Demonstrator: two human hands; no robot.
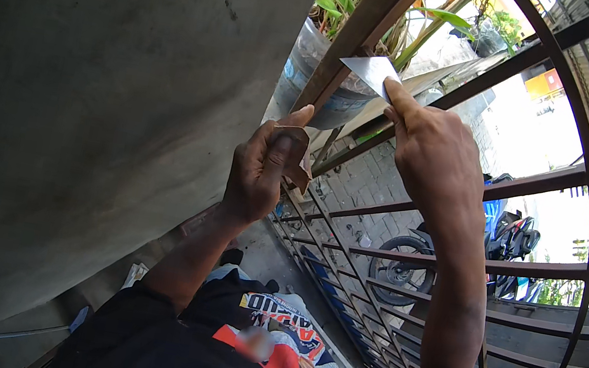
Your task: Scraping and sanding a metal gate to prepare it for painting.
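Observation:
My right hand point(434, 150) is closed on a scraper point(371, 71), its index finger stretched along the wide silver blade. The handle is hidden inside the fist. The blade's edge lies at a brown metal bar point(353, 41) of the grille, seemingly against it. Lower and to the left, my left hand point(259, 170) grips a folded brown sheet point(290, 153) that looks like sandpaper, pinched under the thumb. That hand is beside the lower end of the same bar, close to the grey wall.
A grey wall point(117, 74) fills the left side. Brown grille bars point(563, 180) cross the right. Beyond them are a potted plant point(326, 91) in a clear bluish container, paving point(366, 177) and a parked motorcycle point(406, 267). A thin pale rod point(20, 333) lies low at left.

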